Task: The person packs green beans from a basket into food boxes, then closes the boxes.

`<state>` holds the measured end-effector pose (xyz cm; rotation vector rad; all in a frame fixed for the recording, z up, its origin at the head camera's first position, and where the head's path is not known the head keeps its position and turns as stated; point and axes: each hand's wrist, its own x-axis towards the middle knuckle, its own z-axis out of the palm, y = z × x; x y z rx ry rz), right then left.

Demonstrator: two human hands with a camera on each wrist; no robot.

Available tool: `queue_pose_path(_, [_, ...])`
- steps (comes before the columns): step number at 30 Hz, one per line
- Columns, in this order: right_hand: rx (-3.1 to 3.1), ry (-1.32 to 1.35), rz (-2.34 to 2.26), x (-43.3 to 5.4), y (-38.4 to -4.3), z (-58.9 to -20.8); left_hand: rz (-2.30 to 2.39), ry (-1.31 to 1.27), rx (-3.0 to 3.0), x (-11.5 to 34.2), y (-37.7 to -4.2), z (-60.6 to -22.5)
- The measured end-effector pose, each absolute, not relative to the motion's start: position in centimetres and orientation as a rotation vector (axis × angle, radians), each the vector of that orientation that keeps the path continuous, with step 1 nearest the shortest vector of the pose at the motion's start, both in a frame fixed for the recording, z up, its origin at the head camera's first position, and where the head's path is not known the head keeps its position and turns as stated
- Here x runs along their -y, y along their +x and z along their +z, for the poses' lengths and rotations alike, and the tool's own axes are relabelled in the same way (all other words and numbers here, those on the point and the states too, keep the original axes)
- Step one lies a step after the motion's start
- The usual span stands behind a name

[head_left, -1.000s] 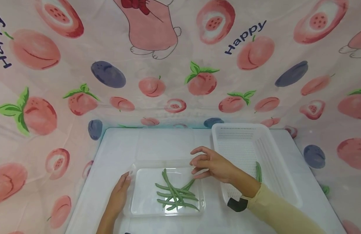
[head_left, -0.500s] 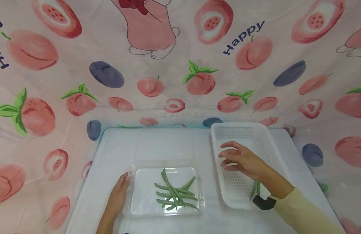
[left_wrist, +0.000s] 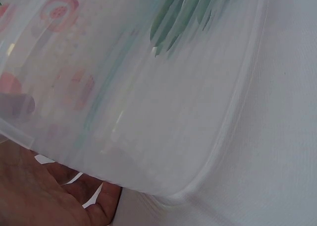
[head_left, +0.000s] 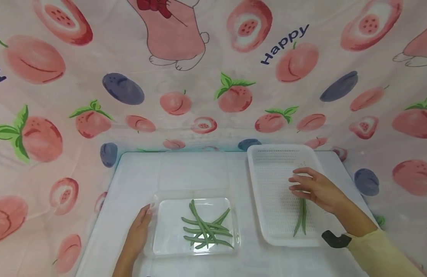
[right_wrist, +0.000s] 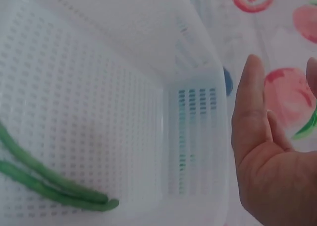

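Observation:
My left hand (head_left: pixel 138 232) holds the left rim of a clear plastic container (head_left: pixel 155 231), its fingers against the outer wall in the left wrist view. Several green beans (head_left: pixel 208 231) lie crossed in a loose pile in the container's right half. My right hand (head_left: pixel 315 190) hovers over the white perforated basket (head_left: pixel 255 192), fingers loosely bent with nothing between them. Two green beans (head_left: pixel 301 217) lie side by side in the basket, their upper ends under the hand in the head view. In the right wrist view, the hand (right_wrist: pixel 270 161) shows beside the basket wall.
Both vessels stand on a white-covered table (head_left: pixel 137 173), with a narrow gap between them. Behind and at the sides hangs a pink fruit-print cloth (head_left: pixel 199 80). A dark band (head_left: pixel 336 239) is around the right wrist.
My right hand has moved right, from beside the clear container's right edge to over the basket, uncovering the two beans there. The left hand stays at the container's rim.

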<state>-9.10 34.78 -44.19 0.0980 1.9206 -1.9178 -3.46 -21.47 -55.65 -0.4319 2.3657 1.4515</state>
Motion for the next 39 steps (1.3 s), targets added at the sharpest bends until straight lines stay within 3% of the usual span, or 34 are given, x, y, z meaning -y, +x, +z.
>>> queue_pose_path(16, [-2.113,0.499,-1.578,-37.2,-8.9,-47.6,1.468,-0.427,-2.353,21.6,-3.5,-55.8])
queue_pose_path(39, [-2.069,0.558,-1.318,-37.5,-9.5,-48.4,1.467,-0.437,-2.344,21.5,-3.4,-55.8])
